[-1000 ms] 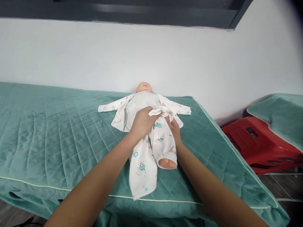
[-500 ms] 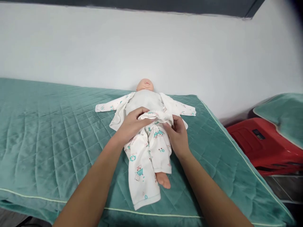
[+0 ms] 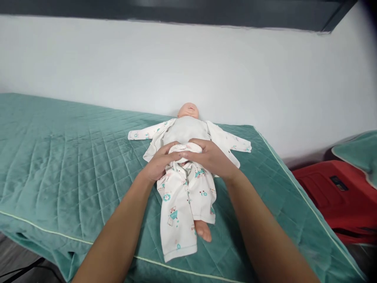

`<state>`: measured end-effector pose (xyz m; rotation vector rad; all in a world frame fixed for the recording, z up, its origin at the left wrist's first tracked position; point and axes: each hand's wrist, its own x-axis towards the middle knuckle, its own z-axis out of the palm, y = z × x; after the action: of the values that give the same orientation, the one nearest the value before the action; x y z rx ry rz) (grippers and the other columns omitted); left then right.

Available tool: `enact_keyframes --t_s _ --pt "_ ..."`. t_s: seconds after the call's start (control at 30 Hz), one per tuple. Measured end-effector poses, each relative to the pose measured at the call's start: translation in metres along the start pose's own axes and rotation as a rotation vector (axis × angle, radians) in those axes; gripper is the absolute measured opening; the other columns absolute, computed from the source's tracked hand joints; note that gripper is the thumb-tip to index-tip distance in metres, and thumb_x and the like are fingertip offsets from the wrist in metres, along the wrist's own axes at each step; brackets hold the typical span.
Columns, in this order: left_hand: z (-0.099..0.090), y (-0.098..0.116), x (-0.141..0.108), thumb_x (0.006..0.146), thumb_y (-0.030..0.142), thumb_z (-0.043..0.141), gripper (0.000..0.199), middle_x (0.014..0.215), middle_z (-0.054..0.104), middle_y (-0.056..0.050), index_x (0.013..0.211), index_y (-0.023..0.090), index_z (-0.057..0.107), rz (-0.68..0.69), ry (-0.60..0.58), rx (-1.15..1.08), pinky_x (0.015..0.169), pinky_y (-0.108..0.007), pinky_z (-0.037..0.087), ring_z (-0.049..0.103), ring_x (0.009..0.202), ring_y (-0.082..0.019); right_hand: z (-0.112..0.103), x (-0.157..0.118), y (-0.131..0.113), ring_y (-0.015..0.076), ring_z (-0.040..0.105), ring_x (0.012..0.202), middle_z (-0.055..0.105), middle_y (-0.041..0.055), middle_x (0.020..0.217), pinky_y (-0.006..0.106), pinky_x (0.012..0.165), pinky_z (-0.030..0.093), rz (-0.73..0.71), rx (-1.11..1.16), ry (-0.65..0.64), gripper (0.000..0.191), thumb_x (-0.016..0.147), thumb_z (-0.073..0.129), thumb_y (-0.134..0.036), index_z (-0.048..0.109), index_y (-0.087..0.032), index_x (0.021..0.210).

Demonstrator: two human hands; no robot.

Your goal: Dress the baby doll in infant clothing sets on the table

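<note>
A baby doll (image 3: pixel 189 129) lies on its back, its head by the wall. It wears an open white printed jacket (image 3: pixel 235 142) with both sleeves spread out. White printed pants (image 3: pixel 176 204) cover its legs; one foot (image 3: pixel 203 230) pokes out of the right-hand leg, while the longer left-hand leg hides the other foot. My left hand (image 3: pixel 160 161) is closed on the left part of the waistband, thumb in front. Reaching across the front, my right hand (image 3: pixel 210 157) pinches the waistband near its middle, its thumb close to the left thumb.
The doll rests on a green quilted bed cover (image 3: pixel 73 169) with pale piping. Behind it rises a white wall (image 3: pixel 147 63) under a dark panel (image 3: pixel 176 13). A red plastic object (image 3: pixel 332 196) stands to the right, below a green cushion (image 3: pixel 359 151). Dark cables (image 3: pixel 29 269) lie at lower left.
My right hand has moved from the right side of the waistband to its middle, beside my left hand. The waistband is bunched up between them. The view has shifted slightly.
</note>
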<state>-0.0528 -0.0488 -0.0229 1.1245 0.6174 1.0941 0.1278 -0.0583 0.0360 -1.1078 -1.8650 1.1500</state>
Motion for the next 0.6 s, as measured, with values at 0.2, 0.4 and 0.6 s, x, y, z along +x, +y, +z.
enact_keyframes --t_s 0.2,0.4,0.6 --pt "0.002 0.007 0.001 0.077 0.04 0.078 0.038 0.094 0.067 -0.003 0.103 0.015 0.067 -0.084 -0.141 0.163 0.069 -0.024 0.047 0.061 0.08 -0.016 -0.004 -0.004 0.039 0.0086 0.043 0.056 0.048 -0.0065 0.063 0.022 0.053 0.033 0.022 0.623 0.102 0.033 0.075 0.078 -0.034 0.049 -0.02 0.069" --pt "0.0 0.006 0.001 0.079 0.037 0.077 0.039 0.094 0.07 -0.006 0.109 0.015 0.068 -0.117 -0.211 0.107 0.071 -0.025 0.05 0.064 0.081 -0.017 -0.005 -0.001 0.039 0.0085 0.045 0.056 0.05 -0.0066 0.065 0.021 0.052 0.035 0.05 0.638 0.151 0.033 0.075 0.079 -0.037 0.05 -0.02 0.072" --pt "0.005 -0.001 0.002 0.079 0.04 0.077 0.03 0.078 0.069 -0.002 0.094 0.016 0.067 -0.009 0.091 -0.167 0.062 -0.024 0.05 0.063 0.065 -0.014 0.0 -0.004 0.016 0.0189 0.063 0.081 0.069 0.0001 0.092 0.027 0.065 0.048 0.125 0.157 -0.105 0.037 0.065 0.086 -0.035 0.068 -0.022 0.095"
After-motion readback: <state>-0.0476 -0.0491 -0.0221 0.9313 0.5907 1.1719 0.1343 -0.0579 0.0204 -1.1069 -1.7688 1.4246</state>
